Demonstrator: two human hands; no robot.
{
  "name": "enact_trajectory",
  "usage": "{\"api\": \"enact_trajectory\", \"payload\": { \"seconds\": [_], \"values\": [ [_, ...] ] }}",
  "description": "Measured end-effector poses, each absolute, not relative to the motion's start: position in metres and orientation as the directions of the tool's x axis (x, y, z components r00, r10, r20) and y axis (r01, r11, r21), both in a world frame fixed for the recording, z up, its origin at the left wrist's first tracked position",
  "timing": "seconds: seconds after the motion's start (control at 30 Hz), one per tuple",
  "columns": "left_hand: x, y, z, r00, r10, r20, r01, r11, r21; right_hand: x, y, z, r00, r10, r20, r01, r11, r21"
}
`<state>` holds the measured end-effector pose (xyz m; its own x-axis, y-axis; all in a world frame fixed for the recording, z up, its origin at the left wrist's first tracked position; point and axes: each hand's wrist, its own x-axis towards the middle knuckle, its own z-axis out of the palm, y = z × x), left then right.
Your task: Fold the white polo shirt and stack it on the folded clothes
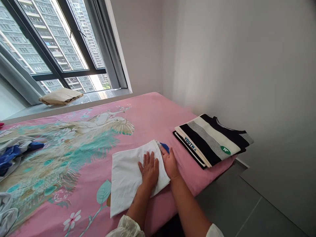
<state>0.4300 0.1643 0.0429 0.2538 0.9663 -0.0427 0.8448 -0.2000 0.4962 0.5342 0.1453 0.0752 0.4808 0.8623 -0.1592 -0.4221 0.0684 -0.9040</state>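
Observation:
A folded white garment (128, 171) lies on the pink bed near its front edge, with a small blue part (165, 147) showing at its far right corner. My left hand (149, 169) rests palm down on top of the cloth, its fingers stretched out. At the right edge of the garment is my right hand (170, 163), turned on its side with the palm towards the cloth. Its fingers hold that edge and are partly hidden by it; the thumb points up beside the blue part.
Right of my hands lies a stack of folded clothes (209, 140), black and cream striped on top. Crumpled blue and white clothes (14, 153) lie at the far left of the bedsheet (153, 115). A beige folded item (61, 96) sits on the window sill. Grey floor borders the bed.

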Motion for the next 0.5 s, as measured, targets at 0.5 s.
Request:
{"api": "enact_trajectory", "payload": {
  "seconds": [0.5],
  "values": [
    [0.416,0.150,0.064,0.389,0.919,-0.063,0.843,-0.327,0.427,0.562,0.023,0.030,0.392,0.818,-0.420,-0.688,-0.042,-0.724]
  ]
}}
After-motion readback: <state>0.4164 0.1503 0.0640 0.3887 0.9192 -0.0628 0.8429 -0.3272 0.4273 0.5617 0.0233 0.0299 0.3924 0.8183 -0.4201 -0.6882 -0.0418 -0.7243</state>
